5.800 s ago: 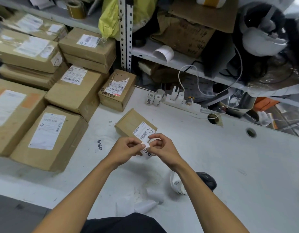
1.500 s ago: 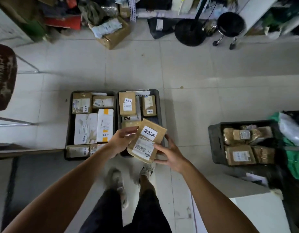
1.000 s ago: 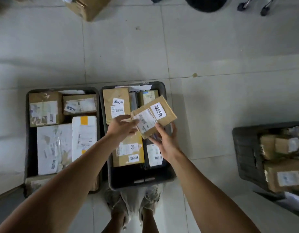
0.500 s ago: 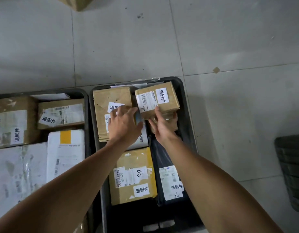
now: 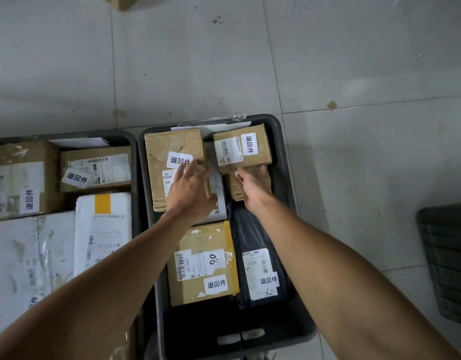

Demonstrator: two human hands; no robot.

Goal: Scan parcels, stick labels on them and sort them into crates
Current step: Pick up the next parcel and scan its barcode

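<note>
Small brown cardboard parcel (image 5: 242, 150), boxy and matte, carries a white barcode label and a white printed sticker; it lies atop another carton at the 1 o'clock corner of the dark plastic crate (image 5: 283, 141). Right hand (image 5: 255, 187), at its 6 o'clock edge, touches it with loosely bent fingers, grasping nothing. Left hand (image 5: 191, 194), at 8 o'clock, rests spread and released on a taped, creased brown carton (image 5: 169, 149).
</note>
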